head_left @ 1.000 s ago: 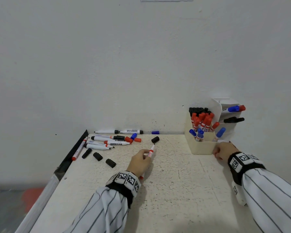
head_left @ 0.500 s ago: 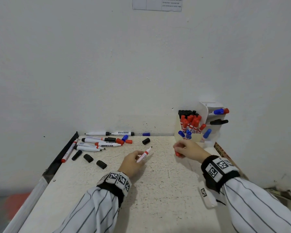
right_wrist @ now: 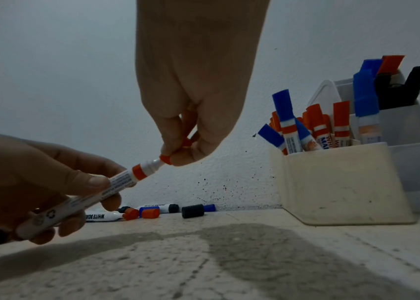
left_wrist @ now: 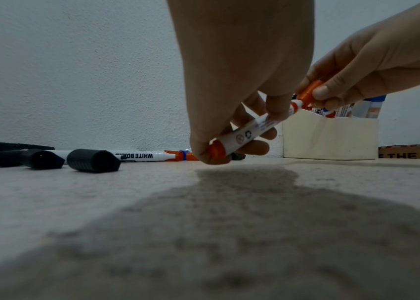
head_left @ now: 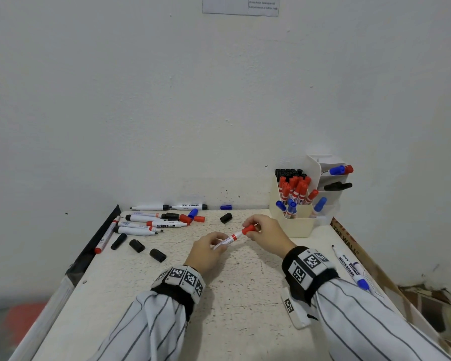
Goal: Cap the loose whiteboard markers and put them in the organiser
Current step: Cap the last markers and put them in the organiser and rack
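Your left hand [head_left: 206, 252] grips the red marker [head_left: 227, 239] by its barrel just above the table [head_left: 245, 321], while your right hand [head_left: 267, 234] pinches the red cap [head_left: 248, 228] seated on its tip. Near your right hand, the cream organiser [head_left: 294, 222] stands against the wall [head_left: 167, 100], holding capped red, blue and black markers upright. More loose markers [head_left: 151, 224] and black caps [head_left: 137, 246] lie to your left.

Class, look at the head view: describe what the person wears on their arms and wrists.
Both arms have white long sleeves with thin dark vertical stripes. Each wrist carries a black band fitted with white square blocks printed with black-and-white coded markers. The left hand and right hand are bare.
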The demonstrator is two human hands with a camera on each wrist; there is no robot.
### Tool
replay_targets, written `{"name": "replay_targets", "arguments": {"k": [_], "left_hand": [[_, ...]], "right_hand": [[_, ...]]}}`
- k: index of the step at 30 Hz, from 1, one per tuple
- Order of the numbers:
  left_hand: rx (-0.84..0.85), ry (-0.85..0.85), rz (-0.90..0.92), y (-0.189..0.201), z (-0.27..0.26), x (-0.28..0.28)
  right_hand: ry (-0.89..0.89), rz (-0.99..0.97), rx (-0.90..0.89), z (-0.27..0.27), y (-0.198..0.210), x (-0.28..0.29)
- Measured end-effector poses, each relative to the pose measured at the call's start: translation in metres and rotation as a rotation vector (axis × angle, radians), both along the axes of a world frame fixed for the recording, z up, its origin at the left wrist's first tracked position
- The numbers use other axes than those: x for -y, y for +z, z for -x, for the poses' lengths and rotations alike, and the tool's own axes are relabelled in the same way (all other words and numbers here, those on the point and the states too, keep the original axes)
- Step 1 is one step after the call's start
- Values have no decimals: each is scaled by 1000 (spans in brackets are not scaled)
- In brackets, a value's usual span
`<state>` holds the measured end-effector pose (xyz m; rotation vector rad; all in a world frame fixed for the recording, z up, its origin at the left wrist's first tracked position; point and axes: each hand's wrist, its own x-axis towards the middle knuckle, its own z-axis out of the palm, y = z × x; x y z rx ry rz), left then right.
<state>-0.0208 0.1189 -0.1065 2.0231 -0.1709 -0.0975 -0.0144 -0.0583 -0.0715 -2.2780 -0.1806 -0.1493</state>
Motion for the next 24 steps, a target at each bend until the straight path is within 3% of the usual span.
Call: {"name": "replay_targets", "arguments": {"k": [8,13,18,24], "left_hand": [[-6,-51,15,1,4,1],[86,-46,-28,1,4,1],[157,-44,-67,1,0,1],[136,-156,-42,3,3,5]], "right_hand": [[17,-152,-128,0,-5,2],[-19,26,-172,0,-3,1],[-112,-20,-185,-2,-5,-2],[-77,-8,-157,-6,2,-4]]}}
